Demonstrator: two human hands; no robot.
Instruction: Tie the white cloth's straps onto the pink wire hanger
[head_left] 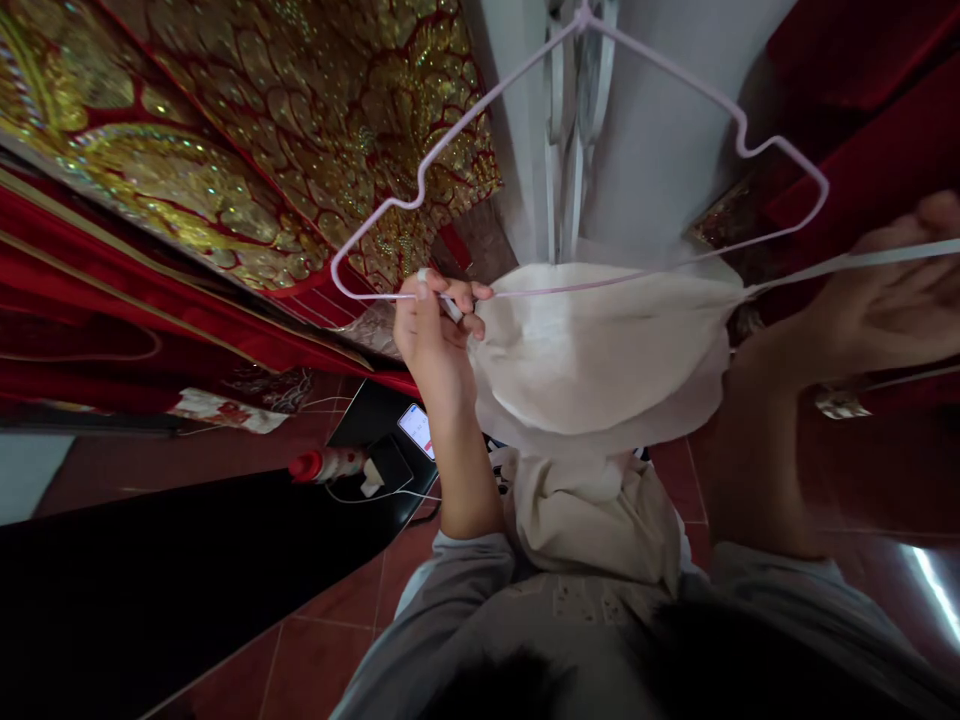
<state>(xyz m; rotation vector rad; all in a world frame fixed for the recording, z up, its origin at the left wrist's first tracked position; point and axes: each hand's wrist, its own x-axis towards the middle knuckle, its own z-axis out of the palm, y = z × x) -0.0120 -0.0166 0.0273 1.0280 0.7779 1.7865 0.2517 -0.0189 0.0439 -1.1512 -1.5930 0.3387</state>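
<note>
A pale pink clothes hanger point(510, 90) hangs in front of me, its hook beyond the top edge of the head view. My left hand point(441, 335) is closed round the left end of its lower bar, with a bit of white strap between the fingers. Behind and below the bar spreads a cream cloth point(592, 350), gathered at its right side into a long white strap point(840, 262). That strap runs taut to the right across my right hand point(900, 290), which is blurred and partly cut off; whether its fingers grip the strap is unclear.
Gold-sequinned red garments point(300, 130) hang at left, dark red cloth point(840, 70) at right. Metal bars point(570, 150) stand behind the hanger. On a black table point(187, 570) lie a lit phone point(417, 430), a red-capped bottle point(326, 464) and a white cable.
</note>
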